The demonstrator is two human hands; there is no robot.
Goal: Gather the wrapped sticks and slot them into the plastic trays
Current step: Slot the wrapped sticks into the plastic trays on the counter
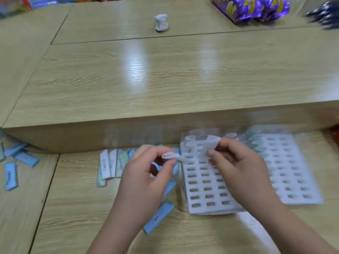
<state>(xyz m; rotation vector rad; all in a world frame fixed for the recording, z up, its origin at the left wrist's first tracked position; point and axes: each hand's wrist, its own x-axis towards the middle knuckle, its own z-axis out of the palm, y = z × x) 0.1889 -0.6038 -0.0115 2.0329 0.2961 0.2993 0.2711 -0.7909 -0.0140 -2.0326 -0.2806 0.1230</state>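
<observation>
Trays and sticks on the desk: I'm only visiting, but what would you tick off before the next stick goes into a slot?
1. Left hand has a stick: ok, it pinches a white stick.
2. Right hand has a stick: ok, it holds a second stick above the near tray.
3. Free slots in the near tray: ok, most rows look empty.
4. Either stick lined up with a slot: cannot tell, the picture is blurred.
5. More to gather: ok, loose sticks lie left of the tray.
</observation>
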